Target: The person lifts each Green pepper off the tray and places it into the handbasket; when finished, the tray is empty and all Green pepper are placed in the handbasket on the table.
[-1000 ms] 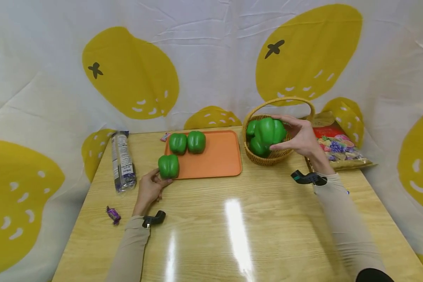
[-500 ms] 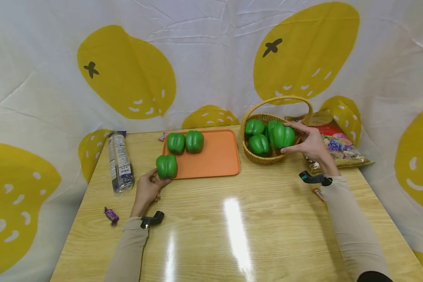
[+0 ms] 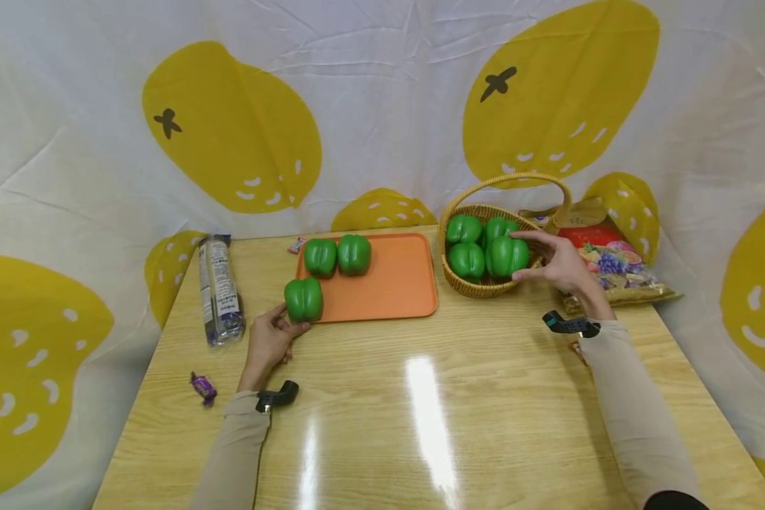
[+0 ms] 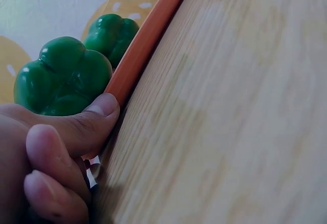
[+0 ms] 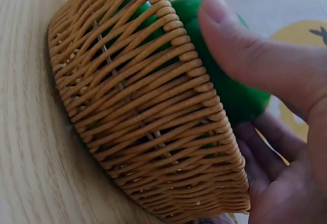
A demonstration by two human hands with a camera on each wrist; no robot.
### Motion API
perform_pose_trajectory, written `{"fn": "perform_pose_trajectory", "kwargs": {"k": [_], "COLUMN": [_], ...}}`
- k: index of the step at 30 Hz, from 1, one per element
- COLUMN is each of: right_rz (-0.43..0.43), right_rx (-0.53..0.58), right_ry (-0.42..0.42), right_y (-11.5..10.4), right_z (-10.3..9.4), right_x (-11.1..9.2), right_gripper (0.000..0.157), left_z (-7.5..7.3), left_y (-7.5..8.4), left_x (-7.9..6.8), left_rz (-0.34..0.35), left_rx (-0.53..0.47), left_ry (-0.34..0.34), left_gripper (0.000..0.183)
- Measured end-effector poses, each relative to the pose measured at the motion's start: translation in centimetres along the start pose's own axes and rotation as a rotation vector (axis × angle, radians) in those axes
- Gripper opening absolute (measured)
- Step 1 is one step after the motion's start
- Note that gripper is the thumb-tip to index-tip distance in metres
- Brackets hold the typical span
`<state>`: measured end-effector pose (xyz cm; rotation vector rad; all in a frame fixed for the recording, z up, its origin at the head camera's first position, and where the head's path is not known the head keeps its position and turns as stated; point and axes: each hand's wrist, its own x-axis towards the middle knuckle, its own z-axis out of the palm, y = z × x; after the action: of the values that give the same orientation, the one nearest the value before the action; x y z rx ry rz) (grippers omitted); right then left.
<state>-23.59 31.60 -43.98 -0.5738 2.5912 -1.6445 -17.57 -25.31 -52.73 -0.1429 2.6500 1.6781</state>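
Observation:
My left hand (image 3: pixel 270 346) grips the near left corner of an orange tray (image 3: pixel 395 280). In the left wrist view its thumb lies on the tray rim (image 4: pixel 134 59), just beside a green bell pepper (image 4: pixel 64 75). Two more bell peppers (image 3: pixel 336 256) sit at the tray's back left. On the right, my right hand (image 3: pixel 557 268) holds a green bell pepper (image 3: pixel 507 256) between thumb and fingers, inside a wicker basket (image 3: pixel 474 289). Several other bell peppers (image 3: pixel 465 259) lie in that basket. In the right wrist view the basket wall hides part of the held bell pepper (image 5: pixel 235 93).
A long plastic-wrapped package (image 3: pixel 221 290) lies left of the tray. A purple-wrapped candy (image 3: pixel 203 388) is nearer the front, and a small pink one (image 3: pixel 297 245) is behind the tray. Right of the basket rests a fruit-printed bag (image 3: pixel 612 258). The basket handle (image 3: pixel 503 181) arches overhead.
My right hand has moved right and then down with its bell pepper, which now sits lower at the basket's front right. The left hand stays at the tray corner.

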Motion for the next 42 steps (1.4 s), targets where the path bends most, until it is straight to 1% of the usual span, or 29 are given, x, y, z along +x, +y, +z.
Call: {"fn": "perform_pose_trajectory", "kwargs": {"k": [6,9,12,13,14,16,17,19,22,24,25,27,28,31,34,37,40,42], "right_rz": [-0.004,-0.007,-0.033,-0.043,-0.064,-0.132,-0.181,-0.317,-0.530,-0.635,-0.666,-0.687,-0.681,-0.597,-0.495,-0.452,-0.431,-0.412], "right_rx": [-0.013,-0.020,-0.016,-0.004,0.016,0.083,0.139,0.279,0.487,0.573,0.588,0.579,0.558,0.462,0.359,0.264,0.177,0.158], "right_ry": [-0.009,-0.006,0.002,0.012,0.024,0.051,0.064,0.068,0.028,-0.018,-0.037,-0.081,-0.103,-0.161,-0.202,-0.219,-0.212,-0.203], "right_y": [-0.1,1.0,2.1,2.1,1.7,0.4,-0.6,-2.7,-6.1,-8.1,-8.9,-10.0,-10.2,-10.7,-10.3,-8.9,-7.8,-7.3], "right_z": [0.4,0.4,0.5,0.5,0.6,0.7,0.8,1.1,2.5,4.3,5.5,8.4,10.0,15.3,20.7,25.7,29.4,31.1], "right_x": [0.2,0.5,0.6,0.6,0.5,0.3,0.2,0.4,1.3,2.3,2.8,4.0,4.6,6.0,7.2,8.5,9.6,10.2], "right_gripper": [0.074,0.074,0.076,0.077,0.078,0.079,0.079,0.082,0.086,0.090,0.092,0.094,0.096,0.098,0.099,0.100,0.102,0.102], "left_z": [-0.3,-0.3,-0.3,-0.3,-0.3,-0.2,-0.2,-0.2,-0.2,-0.3,-0.4,-0.4,-0.5,-0.5,-0.4,-0.2,0.0,0.1], "left_y": [-0.2,-0.3,-0.5,-0.5,-0.6,-0.6,-0.6,-0.5,-0.4,-0.3,-0.2,-0.1,-0.1,0.1,0.1,0.2,0.2,0.2], "left_x": [-0.2,-0.3,-0.3,-0.3,-0.3,-0.3,-0.3,-0.2,-0.1,0.0,0.0,0.0,0.1,0.2,0.3,0.1,0.0,-0.2], "left_rz": [-0.003,-0.012,-0.021,-0.022,-0.023,-0.026,-0.027,-0.024,-0.020,-0.022,-0.023,-0.026,-0.025,-0.007,0.012,0.010,0.009,0.015], "left_rx": [0.004,0.005,0.009,0.008,0.008,0.006,0.006,0.007,0.015,0.016,0.017,0.023,0.022,0.025,0.015,0.010,0.015,0.013], "left_ry": [0.009,0.014,0.019,0.018,0.017,0.014,0.009,0.002,-0.001,0.002,0.003,-0.001,0.001,0.001,0.007,0.006,0.005,0.006], "left_gripper": [0.071,0.071,0.071,0.071,0.071,0.071,0.071,0.071,0.072,0.072,0.073,0.073,0.073,0.073,0.072,0.071,0.070,0.069]}}
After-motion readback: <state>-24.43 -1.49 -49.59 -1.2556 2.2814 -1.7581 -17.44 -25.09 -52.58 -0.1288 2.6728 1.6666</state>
